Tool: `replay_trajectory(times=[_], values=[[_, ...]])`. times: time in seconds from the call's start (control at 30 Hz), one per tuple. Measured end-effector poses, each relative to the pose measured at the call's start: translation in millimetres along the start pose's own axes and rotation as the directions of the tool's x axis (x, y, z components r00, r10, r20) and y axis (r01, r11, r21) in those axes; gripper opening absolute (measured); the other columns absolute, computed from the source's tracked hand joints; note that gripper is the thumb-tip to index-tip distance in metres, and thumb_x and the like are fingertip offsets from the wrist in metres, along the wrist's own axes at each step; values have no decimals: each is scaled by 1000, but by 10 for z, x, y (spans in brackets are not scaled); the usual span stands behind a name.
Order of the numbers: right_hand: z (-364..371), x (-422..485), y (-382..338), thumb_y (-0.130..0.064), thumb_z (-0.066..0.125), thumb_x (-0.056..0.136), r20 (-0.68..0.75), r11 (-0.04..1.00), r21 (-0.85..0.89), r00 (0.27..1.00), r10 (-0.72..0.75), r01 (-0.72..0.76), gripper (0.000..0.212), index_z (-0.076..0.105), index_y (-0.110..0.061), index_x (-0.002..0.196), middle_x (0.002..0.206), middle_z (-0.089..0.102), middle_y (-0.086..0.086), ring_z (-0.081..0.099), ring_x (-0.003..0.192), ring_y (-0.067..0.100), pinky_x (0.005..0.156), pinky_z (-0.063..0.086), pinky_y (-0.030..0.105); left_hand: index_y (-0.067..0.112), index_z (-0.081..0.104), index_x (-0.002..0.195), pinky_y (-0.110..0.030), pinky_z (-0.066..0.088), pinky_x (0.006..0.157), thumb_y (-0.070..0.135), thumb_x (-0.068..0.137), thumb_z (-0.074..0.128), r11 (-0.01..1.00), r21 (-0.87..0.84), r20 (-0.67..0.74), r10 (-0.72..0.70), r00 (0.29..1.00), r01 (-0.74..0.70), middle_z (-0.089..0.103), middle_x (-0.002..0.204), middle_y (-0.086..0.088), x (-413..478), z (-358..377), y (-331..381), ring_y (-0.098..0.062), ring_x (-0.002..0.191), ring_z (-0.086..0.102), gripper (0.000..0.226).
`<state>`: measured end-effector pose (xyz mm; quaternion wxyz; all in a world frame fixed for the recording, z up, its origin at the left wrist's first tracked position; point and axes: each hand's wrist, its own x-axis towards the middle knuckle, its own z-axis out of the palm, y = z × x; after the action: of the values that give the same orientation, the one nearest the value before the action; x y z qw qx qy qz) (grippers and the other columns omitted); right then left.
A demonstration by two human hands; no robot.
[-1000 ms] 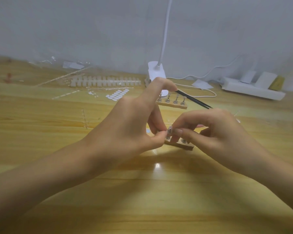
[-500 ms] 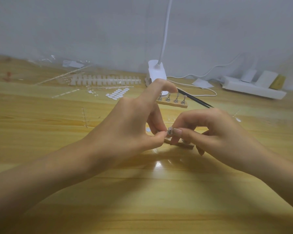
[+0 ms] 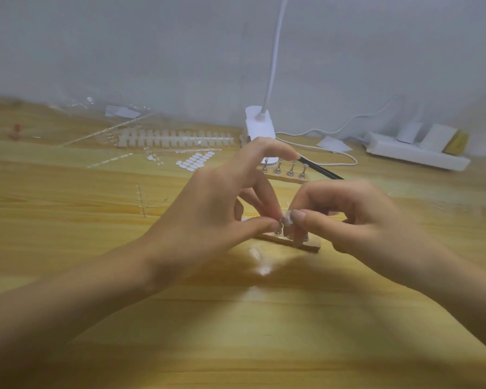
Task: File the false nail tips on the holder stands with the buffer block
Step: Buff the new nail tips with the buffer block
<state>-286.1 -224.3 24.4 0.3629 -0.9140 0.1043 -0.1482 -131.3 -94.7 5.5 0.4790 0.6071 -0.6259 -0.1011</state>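
Note:
A small wooden holder stand [image 3: 306,243] with metal pegs lies on the table under both hands. My left hand [image 3: 222,209] pinches one peg [image 3: 279,228] between thumb and a finger, its index finger arched above. My right hand [image 3: 345,217] pinches a pale false nail tip [image 3: 287,220] at the top of the neighbouring peg. A second wooden stand [image 3: 288,175] with several metal pegs sits farther back. A loose nail tip [image 3: 254,252] lies on the table in front of the near stand. No buffer block is visible.
A white clip lamp [image 3: 258,126] stands at the back centre, its cable running right. A black stick [image 3: 320,169] lies behind the far stand. Strips of nail tips [image 3: 177,138] and white adhesive tabs [image 3: 195,161] lie back left. A white power strip [image 3: 415,153] sits back right.
Both hands stay at the near stand. My right hand has shifted slightly and now lifts the nail tip a little higher at the peg top.

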Motion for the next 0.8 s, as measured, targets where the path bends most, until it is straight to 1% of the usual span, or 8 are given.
replay_trajectory(times=[0.13,0.27,0.37,0.47,0.53,0.63,0.7,0.8], values=[[-69,83,22,-15,60,96,53,993,102,997,60,-65,25,70,-20,74,69,70,-2,52,52,0,49,36,7,23,51,129,-21,47,61,6,82,78,993,-80,-84,82,993,-89,71,81,8,7,-12,-37,-15,84,71,57],[-154,530,-76,-21,64,95,-29,994,-109,1000,-8,4,30,66,-31,67,62,67,-15,48,54,1,51,36,13,17,53,126,-28,55,69,7,85,75,972,-191,-192,104,976,-141,71,85,-1,27,-44,-118,-22,89,73,47],[-61,1057,-115,-19,60,92,-65,949,-315,997,-36,14,31,60,-20,62,50,55,-13,49,54,-1,51,35,13,14,66,106,-39,59,81,8,86,75,952,-259,-265,91,960,-161,72,94,-3,32,-73,-189,-28,93,72,23],[119,1423,-31,-21,52,90,-17,866,-500,1000,-1,-8,22,57,-10,72,72,57,3,49,72,20,53,26,27,17,73,93,-33,57,86,9,82,75,915,-378,-304,19,952,-139,75,98,-6,47,-94,-226,-25,93,73,14],[149,1464,36,-13,52,92,21,819,-573,1000,8,5,14,65,-16,93,85,62,1,52,85,23,56,29,27,17,74,91,-27,56,84,8,81,75,894,-428,-306,-9,952,-129,75,93,-6,58,-102,-237,-22,90,74,14],[67,1374,78,1,53,93,48,888,-456,998,-40,57,42,63,-23,126,101,64,-7,50,80,-2,72,40,26,12,73,88,-20,55,79,4,79,76,869,-484,-296,-46,954,-108,75,91,-4,61,-91,-240,-20,87,74,12],[-3,1217,100,0,53,97,-60,934,-347,992,-113,85,34,69,-23,117,99,68,-6,51,72,-3,72,41,24,13,73,84,-15,53,74,9,76,76,856,-509,-296,-74,952,-92,74,90,-3,61,-87,-233,-19,87,74,10],[-60,814,118,-10,64,95,-173,939,-256,945,-277,229,16,71,-25,97,89,67,-13,51,64,10,61,42,19,19,72,81,-11,48,64,16,75,77,859,-509,-305,-119,945,-56,76,88,0,66,-111,-244,-15,86,74,8]])
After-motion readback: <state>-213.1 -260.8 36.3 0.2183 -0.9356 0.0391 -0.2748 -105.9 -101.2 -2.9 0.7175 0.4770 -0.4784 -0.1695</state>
